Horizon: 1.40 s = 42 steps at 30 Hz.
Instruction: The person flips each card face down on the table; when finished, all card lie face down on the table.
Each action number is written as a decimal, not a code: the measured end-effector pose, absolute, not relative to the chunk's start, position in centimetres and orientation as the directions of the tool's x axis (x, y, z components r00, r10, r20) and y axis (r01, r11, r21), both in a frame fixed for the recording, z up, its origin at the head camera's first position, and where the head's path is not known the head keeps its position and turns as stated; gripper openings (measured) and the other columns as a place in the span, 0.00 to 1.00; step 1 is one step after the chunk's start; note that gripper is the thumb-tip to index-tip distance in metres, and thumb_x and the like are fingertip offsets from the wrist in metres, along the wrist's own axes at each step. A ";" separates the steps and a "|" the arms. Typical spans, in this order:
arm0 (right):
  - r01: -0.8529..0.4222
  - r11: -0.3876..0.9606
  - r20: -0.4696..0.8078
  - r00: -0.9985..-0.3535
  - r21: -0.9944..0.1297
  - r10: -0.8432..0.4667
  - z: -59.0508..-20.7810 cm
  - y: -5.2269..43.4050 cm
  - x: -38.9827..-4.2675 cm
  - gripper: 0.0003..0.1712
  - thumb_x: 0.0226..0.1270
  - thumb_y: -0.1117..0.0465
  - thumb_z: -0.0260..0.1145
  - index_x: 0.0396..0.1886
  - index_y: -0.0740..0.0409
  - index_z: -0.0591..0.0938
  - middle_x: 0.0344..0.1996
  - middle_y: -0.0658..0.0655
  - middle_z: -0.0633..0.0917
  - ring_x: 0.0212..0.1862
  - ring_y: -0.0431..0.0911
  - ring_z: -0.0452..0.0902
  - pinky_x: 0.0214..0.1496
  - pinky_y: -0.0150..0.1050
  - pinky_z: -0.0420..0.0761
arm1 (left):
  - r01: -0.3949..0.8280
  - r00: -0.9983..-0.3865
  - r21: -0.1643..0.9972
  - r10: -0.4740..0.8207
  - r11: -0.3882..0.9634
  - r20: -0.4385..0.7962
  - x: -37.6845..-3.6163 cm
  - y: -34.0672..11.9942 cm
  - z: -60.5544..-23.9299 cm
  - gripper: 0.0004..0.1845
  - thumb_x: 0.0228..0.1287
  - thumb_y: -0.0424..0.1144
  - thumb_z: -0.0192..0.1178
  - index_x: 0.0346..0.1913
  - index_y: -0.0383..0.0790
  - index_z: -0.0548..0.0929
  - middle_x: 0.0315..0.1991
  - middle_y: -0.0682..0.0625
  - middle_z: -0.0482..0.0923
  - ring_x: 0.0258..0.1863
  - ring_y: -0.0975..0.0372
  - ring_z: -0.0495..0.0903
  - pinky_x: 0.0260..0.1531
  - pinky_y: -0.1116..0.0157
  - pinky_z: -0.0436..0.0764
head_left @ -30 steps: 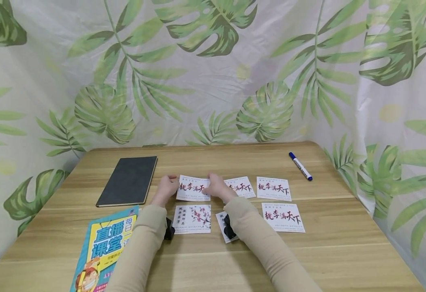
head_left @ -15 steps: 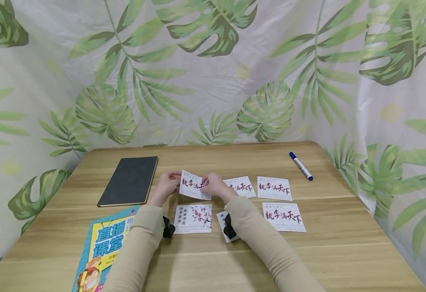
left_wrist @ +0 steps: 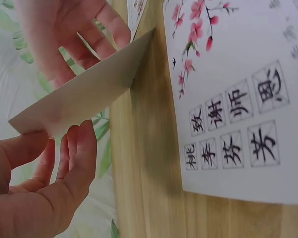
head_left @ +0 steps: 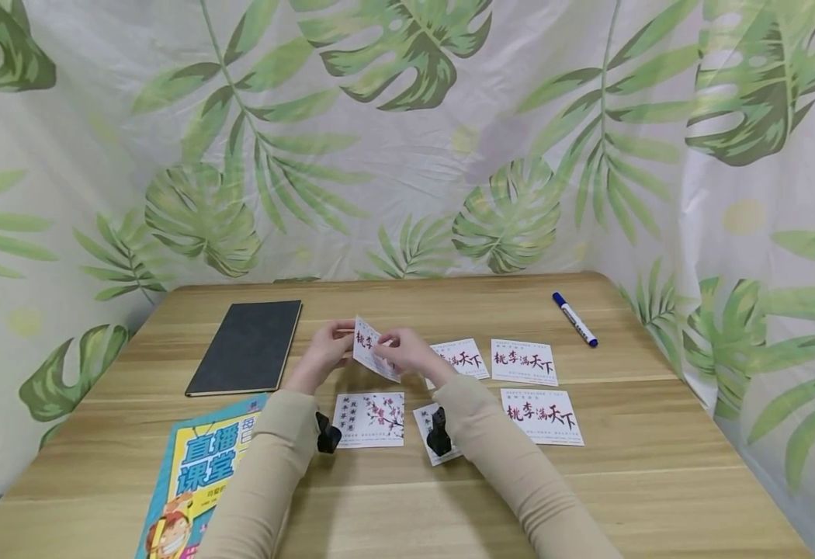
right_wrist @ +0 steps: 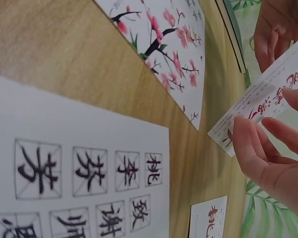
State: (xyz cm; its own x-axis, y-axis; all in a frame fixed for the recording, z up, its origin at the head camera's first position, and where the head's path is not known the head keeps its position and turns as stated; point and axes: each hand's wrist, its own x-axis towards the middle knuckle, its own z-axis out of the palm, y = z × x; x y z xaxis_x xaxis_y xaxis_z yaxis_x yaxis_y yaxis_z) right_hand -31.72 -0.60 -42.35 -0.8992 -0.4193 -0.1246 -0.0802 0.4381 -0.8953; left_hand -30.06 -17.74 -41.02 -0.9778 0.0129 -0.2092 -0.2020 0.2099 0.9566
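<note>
Between my two hands a white card [head_left: 371,349] with red lettering is tilted up steeply, its printed side toward the right. In the left wrist view the card's plain back [left_wrist: 84,94] shows. My left hand [head_left: 324,353] pinches it at the left edge, thumb right at the corner and fingers curved beside it. My right hand [head_left: 410,353] is at the printed side, thumb and fingertips spread over that face in the right wrist view. Nearer lies a card with pink blossoms [head_left: 379,419], and beside it another card [right_wrist: 89,163] lies partly under my right wrist.
Cards with red lettering lie to the right: one beside my right hand [head_left: 459,359], one further right [head_left: 522,362], one nearer [head_left: 542,416]. A blue-capped marker [head_left: 575,319] is at back right. A black notebook [head_left: 244,347] and a colourful book [head_left: 198,473] lie left.
The red-lettered card was flat on the table; its left edge has been raised until it tilts steeply. My left hand has risen with it, and my right hand has shifted slightly left.
</note>
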 end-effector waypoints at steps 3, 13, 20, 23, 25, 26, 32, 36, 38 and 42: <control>-0.042 0.404 -0.144 -0.896 -0.914 -0.420 -42.1 -0.7 -31.6 0.26 0.65 0.49 0.61 0.54 0.63 0.77 0.40 0.61 0.83 0.38 0.48 0.80 0.36 0.38 0.84 | -0.198 -0.977 0.962 0.040 0.188 -0.209 -30.0 -17.5 -40.9 0.21 0.71 0.33 0.46 0.65 0.31 0.63 0.60 0.34 0.68 0.42 0.62 0.76 0.53 0.55 0.77; 0.141 0.230 -0.230 -0.877 -0.963 -0.421 -41.2 -1.0 -31.6 0.38 0.70 0.37 0.47 0.61 0.66 0.70 0.53 0.71 0.77 0.54 0.62 0.76 0.53 0.54 0.79 | -0.178 -0.971 0.957 0.119 0.230 -0.209 -29.5 -16.6 -40.3 0.24 0.71 0.40 0.50 0.64 0.31 0.65 0.62 0.33 0.66 0.57 0.46 0.73 0.58 0.50 0.73; 0.134 0.188 -0.204 -0.880 -0.973 -0.429 -40.4 0.0 -32.1 0.28 0.71 0.49 0.52 0.58 0.67 0.74 0.46 0.69 0.82 0.44 0.57 0.82 0.50 0.52 0.81 | -0.151 -0.970 0.932 0.134 0.330 -0.204 -29.6 -16.4 -40.8 0.22 0.69 0.40 0.53 0.61 0.31 0.69 0.59 0.32 0.70 0.52 0.50 0.75 0.53 0.52 0.77; 0.117 0.201 -0.188 -0.905 -0.973 -0.381 -40.2 0.4 -32.4 0.20 0.69 0.60 0.53 0.53 0.69 0.76 0.39 0.64 0.84 0.34 0.48 0.82 0.46 0.48 0.83 | -0.160 -0.969 0.908 0.115 0.388 -0.220 -29.6 -16.5 -41.1 0.22 0.67 0.38 0.54 0.61 0.31 0.69 0.59 0.33 0.70 0.52 0.51 0.75 0.52 0.54 0.78; 0.097 0.224 -0.173 -0.921 -0.970 -0.349 -40.2 0.6 -32.4 0.17 0.66 0.65 0.52 0.49 0.71 0.78 0.33 0.60 0.82 0.29 0.43 0.79 0.41 0.43 0.85 | -0.169 -0.969 0.885 0.092 0.433 -0.230 -29.6 -16.6 -41.4 0.23 0.66 0.37 0.55 0.61 0.30 0.68 0.59 0.32 0.69 0.54 0.50 0.74 0.53 0.55 0.77; 0.093 0.236 -0.171 -0.927 -0.967 -0.335 -40.3 0.7 -32.4 0.16 0.65 0.67 0.53 0.48 0.71 0.78 0.31 0.58 0.81 0.28 0.42 0.78 0.39 0.41 0.85 | -0.173 -0.969 0.872 0.077 0.458 -0.233 -29.5 -16.7 -41.5 0.24 0.66 0.36 0.55 0.62 0.28 0.68 0.59 0.31 0.69 0.55 0.48 0.73 0.53 0.55 0.77; 0.102 0.245 -0.172 -0.944 -0.964 -0.282 -41.3 0.9 -32.4 0.12 0.65 0.69 0.55 0.44 0.70 0.79 0.27 0.53 0.79 0.26 0.41 0.76 0.31 0.35 0.83 | -0.234 -0.967 0.796 -0.045 0.558 -0.252 -29.0 -17.0 -41.7 0.32 0.58 0.35 0.58 0.62 0.21 0.63 0.60 0.28 0.66 0.56 0.45 0.70 0.54 0.54 0.76; 0.103 0.235 -0.164 -0.953 -0.966 -0.256 -42.1 0.8 -32.3 0.10 0.63 0.70 0.57 0.42 0.71 0.78 0.28 0.55 0.80 0.27 0.42 0.78 0.30 0.35 0.83 | -0.263 -0.961 0.772 -0.082 0.578 -0.265 -28.9 -17.2 -41.7 0.35 0.55 0.34 0.61 0.63 0.20 0.61 0.62 0.28 0.64 0.58 0.44 0.69 0.57 0.53 0.73; 0.087 0.260 -0.152 -0.958 -0.962 -0.243 -42.5 0.8 -32.3 0.10 0.62 0.71 0.58 0.42 0.73 0.79 0.29 0.58 0.81 0.27 0.43 0.79 0.30 0.35 0.84 | -0.265 -0.960 0.767 -0.088 0.584 -0.265 -28.9 -17.2 -41.8 0.36 0.53 0.32 0.62 0.64 0.20 0.60 0.62 0.27 0.63 0.59 0.43 0.68 0.59 0.52 0.72; 0.053 0.365 -0.143 -0.964 -0.930 -0.226 -43.3 0.6 -32.1 0.14 0.58 0.72 0.62 0.44 0.75 0.78 0.33 0.65 0.83 0.27 0.45 0.80 0.30 0.35 0.84 | -0.278 -0.958 0.761 -0.113 0.587 -0.262 -29.0 -17.1 -41.9 0.39 0.49 0.25 0.62 0.66 0.22 0.59 0.65 0.28 0.61 0.64 0.40 0.64 0.63 0.50 0.67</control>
